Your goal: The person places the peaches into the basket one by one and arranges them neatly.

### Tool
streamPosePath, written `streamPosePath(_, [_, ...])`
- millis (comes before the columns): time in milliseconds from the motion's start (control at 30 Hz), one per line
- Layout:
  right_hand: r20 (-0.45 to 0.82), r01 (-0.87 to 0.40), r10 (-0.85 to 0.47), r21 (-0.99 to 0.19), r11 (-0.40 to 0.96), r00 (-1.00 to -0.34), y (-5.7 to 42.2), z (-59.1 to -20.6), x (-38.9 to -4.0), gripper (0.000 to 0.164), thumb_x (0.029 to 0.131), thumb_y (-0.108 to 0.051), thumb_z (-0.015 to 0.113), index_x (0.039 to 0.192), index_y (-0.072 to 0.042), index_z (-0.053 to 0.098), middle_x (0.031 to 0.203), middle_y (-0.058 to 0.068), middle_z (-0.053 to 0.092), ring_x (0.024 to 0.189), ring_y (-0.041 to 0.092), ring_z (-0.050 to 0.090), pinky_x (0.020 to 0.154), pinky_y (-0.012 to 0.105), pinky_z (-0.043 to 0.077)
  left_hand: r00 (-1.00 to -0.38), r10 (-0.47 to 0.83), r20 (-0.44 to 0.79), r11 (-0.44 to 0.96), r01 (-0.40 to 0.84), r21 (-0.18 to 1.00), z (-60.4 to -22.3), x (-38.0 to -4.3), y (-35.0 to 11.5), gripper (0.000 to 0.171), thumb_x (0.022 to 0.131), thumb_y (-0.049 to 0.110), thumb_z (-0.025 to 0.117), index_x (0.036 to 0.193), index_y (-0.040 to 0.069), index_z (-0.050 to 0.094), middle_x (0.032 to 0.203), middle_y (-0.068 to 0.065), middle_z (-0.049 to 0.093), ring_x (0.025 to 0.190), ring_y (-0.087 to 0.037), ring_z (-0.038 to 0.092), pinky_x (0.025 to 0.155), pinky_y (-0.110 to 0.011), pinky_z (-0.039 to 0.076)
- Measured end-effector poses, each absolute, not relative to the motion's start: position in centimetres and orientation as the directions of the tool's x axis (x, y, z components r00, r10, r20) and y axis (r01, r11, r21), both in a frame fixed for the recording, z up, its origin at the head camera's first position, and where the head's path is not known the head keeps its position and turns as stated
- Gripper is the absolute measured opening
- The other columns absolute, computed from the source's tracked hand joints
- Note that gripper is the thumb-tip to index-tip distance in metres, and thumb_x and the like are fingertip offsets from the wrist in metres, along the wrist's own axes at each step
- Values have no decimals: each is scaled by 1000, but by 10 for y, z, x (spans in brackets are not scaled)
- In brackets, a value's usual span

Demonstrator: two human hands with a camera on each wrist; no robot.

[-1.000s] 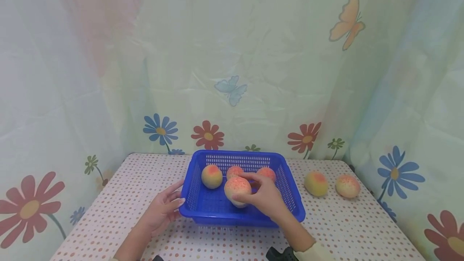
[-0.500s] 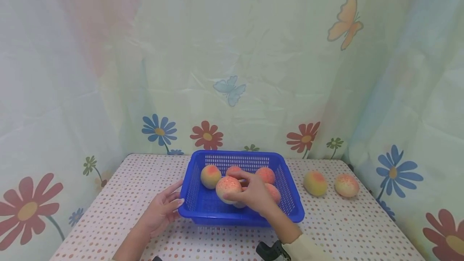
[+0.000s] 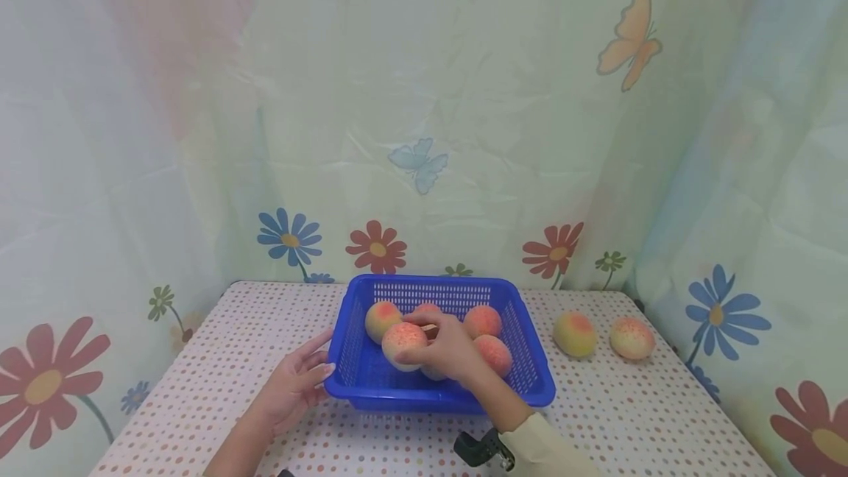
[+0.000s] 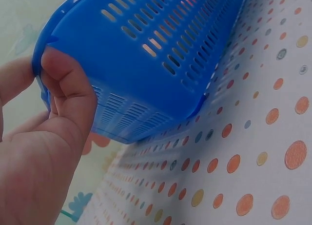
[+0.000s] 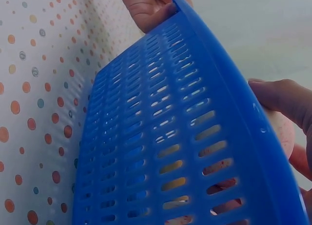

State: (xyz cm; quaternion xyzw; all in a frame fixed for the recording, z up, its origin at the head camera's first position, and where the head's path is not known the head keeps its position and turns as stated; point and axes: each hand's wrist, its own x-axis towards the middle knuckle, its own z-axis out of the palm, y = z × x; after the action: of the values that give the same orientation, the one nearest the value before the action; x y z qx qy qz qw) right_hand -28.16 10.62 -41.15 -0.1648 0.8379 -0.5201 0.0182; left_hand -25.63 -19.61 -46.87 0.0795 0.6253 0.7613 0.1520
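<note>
My right hand (image 3: pixel 450 350) holds a peach (image 3: pixel 400 343), pale with red speckles, over the inside of a blue plastic basket (image 3: pixel 404 394). Several other peaches lie in the basket, among them a yellow-green peach (image 3: pixel 380 321) at the left and a reddish peach (image 3: pixel 482 322) at the right; one under my right hand is partly hidden. My left hand (image 3: pixel 288 390) is at the basket's left side. In the left wrist view its thumb and bent finger (image 4: pixel 68 78) pinch the rim. From the right wrist, the held peach (image 5: pixel 283 130) shows just past the near rim.
To the right of the basket, a yellow-green peach (image 3: pixel 575 336) and a speckled peach (image 3: pixel 631 338) sit on the dotted tablecloth (image 3: pixel 609 418). A flowered curtain (image 3: pixel 477 168) hangs behind and along both sides of the table.
My right hand has carried the held peach leftward across the basket, uncovering a reddish peach at the right. My left hand stays at the rim.
</note>
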Motion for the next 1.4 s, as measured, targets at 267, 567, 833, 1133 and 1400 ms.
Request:
streamPosePath(267, [152, -285, -304, -839, 463, -940, 97, -406, -285, 59, 72, -36, 93, 126, -21, 73, 117, 0, 71, 105, 22, 67, 86, 36, 60, -940, 336, -66, -169, -130, 977, -468, -257, -196, 75, 102, 13, 62, 164, 14, 19, 132, -8, 61, 115, -21, 66, 96, -39, 59])
streamPosePath(567, [131, -271, -312, -843, 465, -941, 85, -403, -288, 61, 74, -36, 93, 127, -16, 71, 111, -1, 73, 100, 23, 65, 80, 33, 58, -942, 327, -72, -160, -130, 978, -466, -255, -195, 76, 102, 13, 62, 165, 14, 19, 137, -12, 60, 117, -23, 66, 97, -40, 59])
streamPosePath(833, [125, -255, -288, -840, 478, -950, 72, -403, -294, 63, 71, -35, 94, 127, -15, 72, 113, 2, 75, 101, 23, 67, 82, 35, 59, -940, 332, -77, -177, -142, 974, -466, -255, -197, 77, 101, 12, 62, 165, 14, 19, 134, -11, 61, 114, -23, 68, 95, -38, 60])
streamPosePath(1133, [26, -163, -263, -843, 513, -964, 61, -409, -297, 66, 72, -35, 94, 130, -15, 69, 112, 5, 72, 95, 20, 65, 80, 36, 62, -938, 334, -89, -162, -150, 975, -465, -254, -196, 76, 102, 14, 62, 165, 15, 19, 137, -13, 60, 118, -25, 66, 95, -37, 60])
streamPosePath(1400, [15, -174, -276, -810, 560, -961, 57, -412, -299, 62, 73, -36, 93, 126, -16, 70, 112, 6, 74, 97, 21, 66, 86, 43, 61, -936, 344, -79, -171, -146, 974, -465, -254, -197, 77, 102, 12, 61, 165, 14, 17, 134, -11, 60, 114, -22, 68, 93, -35, 60])
